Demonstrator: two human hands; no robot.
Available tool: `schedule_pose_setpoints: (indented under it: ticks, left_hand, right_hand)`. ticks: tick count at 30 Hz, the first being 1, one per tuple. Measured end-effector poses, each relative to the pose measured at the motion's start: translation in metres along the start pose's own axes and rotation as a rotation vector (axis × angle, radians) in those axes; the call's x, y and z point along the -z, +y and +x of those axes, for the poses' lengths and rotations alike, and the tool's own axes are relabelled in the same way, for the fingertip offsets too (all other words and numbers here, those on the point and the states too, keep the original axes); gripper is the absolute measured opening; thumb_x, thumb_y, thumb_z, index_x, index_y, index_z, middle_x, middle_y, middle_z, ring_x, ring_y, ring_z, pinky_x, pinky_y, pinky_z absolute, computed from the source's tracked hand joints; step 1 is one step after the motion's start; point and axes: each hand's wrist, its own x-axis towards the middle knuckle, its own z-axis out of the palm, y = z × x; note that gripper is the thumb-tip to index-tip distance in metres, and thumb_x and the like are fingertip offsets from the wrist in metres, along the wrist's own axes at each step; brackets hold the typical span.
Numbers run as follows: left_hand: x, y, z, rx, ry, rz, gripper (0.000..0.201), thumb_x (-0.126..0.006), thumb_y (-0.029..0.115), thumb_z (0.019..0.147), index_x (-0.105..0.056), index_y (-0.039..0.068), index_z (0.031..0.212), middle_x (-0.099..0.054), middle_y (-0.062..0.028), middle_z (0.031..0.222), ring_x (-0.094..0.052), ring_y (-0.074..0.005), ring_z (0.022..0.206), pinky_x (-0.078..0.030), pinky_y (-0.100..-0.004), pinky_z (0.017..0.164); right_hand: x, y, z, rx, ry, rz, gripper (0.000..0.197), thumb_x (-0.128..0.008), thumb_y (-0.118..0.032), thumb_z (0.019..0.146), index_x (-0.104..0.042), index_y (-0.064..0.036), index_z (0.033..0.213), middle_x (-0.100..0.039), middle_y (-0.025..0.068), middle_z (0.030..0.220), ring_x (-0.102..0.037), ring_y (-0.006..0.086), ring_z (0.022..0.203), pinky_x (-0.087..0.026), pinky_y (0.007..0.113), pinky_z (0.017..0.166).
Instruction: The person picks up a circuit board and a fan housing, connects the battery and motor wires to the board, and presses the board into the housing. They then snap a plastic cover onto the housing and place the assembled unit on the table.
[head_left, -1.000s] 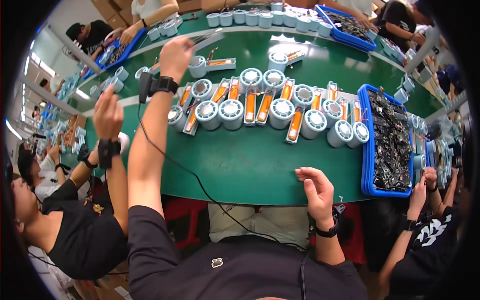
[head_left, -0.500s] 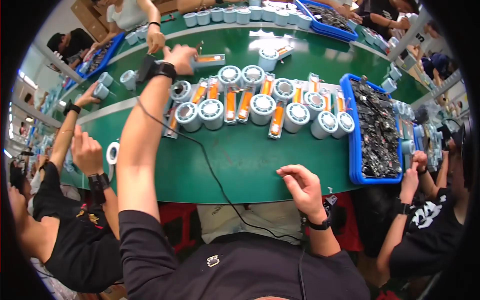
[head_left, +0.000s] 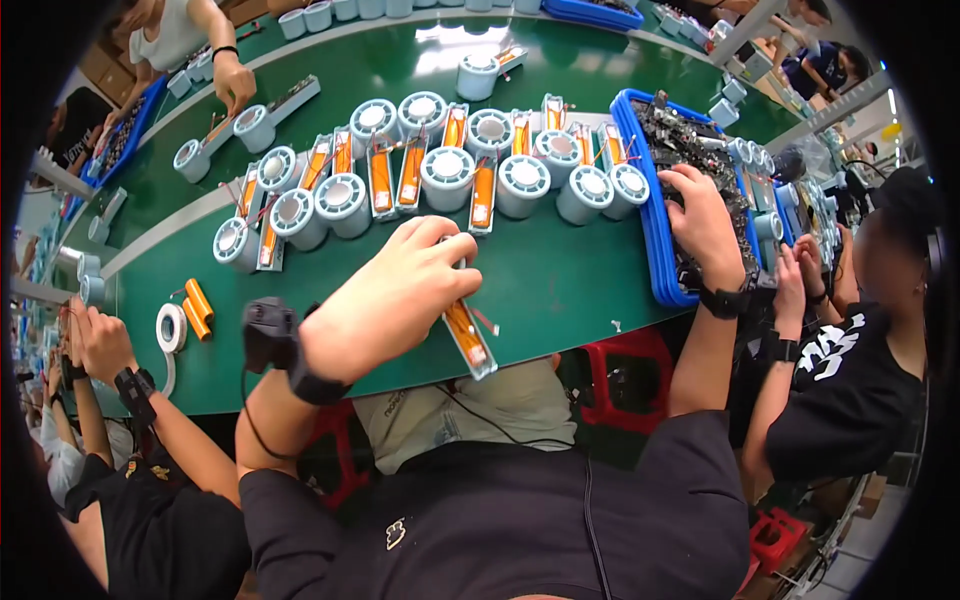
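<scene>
My left hand [head_left: 405,285] is closed around a light-blue housing. From under its fingers an open narrow handle [head_left: 466,335] sticks out toward the table's near edge, with an orange battery pack and thin wires inside; the hand hides the other end. My right hand [head_left: 703,220] is over the blue tray [head_left: 660,270], fingers curled and apart from the thumb, among black small parts [head_left: 690,140]. I see nothing held in it. Beyond my hands stand several similar light-blue units with round vented heads [head_left: 447,172] and orange packs in their handles.
A white tape roll [head_left: 171,328] and orange battery packs [head_left: 199,310] lie at the left. Co-workers' hands are at the left, right and far side; one hand [head_left: 233,82] touches a far-left unit. Red stools [head_left: 628,375] stand below the table edge.
My left hand has come back from the far left and now holds a light-blue unit near me. My right hand has moved from the near edge to the blue tray. The view has shifted.
</scene>
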Motion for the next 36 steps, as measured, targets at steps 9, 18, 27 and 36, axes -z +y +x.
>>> schedule_pose_setpoints:
  ticks: [9, 18, 27, 36]
  left_hand:
    - [0.003, 0.011, -0.047, 0.147, 0.386, -0.068, 0.045, -0.075, 0.001, 0.076, -0.070, 0.010, 0.120, -0.059, -0.0128, 0.140, -0.048, -0.0349, 0.136, -0.038, -0.0499, 0.114]
    - [-0.013, 0.048, -0.046, 0.087, 0.655, -0.511, 0.047, -0.076, 0.001, 0.083, -0.067, 0.002, 0.129, -0.070, -0.0145, 0.115, -0.068, -0.0329, 0.095, -0.056, -0.0402, 0.085]
    - [-0.054, 0.044, -0.074, 0.579, 0.751, -0.857, 0.044, -0.060, -0.003, 0.097, -0.056, -0.001, 0.141, -0.073, -0.0081, 0.094, -0.068, -0.0129, 0.080, -0.053, -0.0231, 0.070]
    - [-0.063, 0.032, -0.052, 0.433, 0.762, -0.751, 0.039, -0.056, -0.007, 0.098, -0.058, 0.001, 0.135, -0.073, -0.0137, 0.101, -0.072, -0.0206, 0.087, -0.058, -0.0322, 0.072]
  right_hand:
    - [0.021, 0.006, 0.000, -0.085, 0.477, -0.143, 0.020, -0.068, -0.006, 0.095, -0.074, -0.0024, 0.114, -0.076, 0.0141, 0.101, -0.072, 0.0288, 0.091, -0.056, 0.035, 0.084]
    - [0.011, -0.212, -0.029, 0.543, 0.229, 1.068, 0.020, -0.074, -0.003, 0.087, -0.070, 0.0026, 0.106, -0.071, 0.0196, 0.091, -0.068, 0.0302, 0.081, -0.057, 0.042, 0.075]
    - [-0.025, -0.225, -0.049, 0.042, -0.040, 0.822, 0.011, -0.077, -0.005, 0.085, -0.072, 0.0005, 0.093, -0.073, 0.0133, 0.089, -0.066, 0.0287, 0.073, -0.052, 0.035, 0.066]
    - [-0.032, -0.244, -0.036, 0.194, -0.010, 0.935, 0.011, -0.076, -0.002, 0.083, -0.072, -0.0001, 0.092, -0.071, 0.0126, 0.096, -0.063, 0.0251, 0.072, -0.050, 0.036, 0.063]
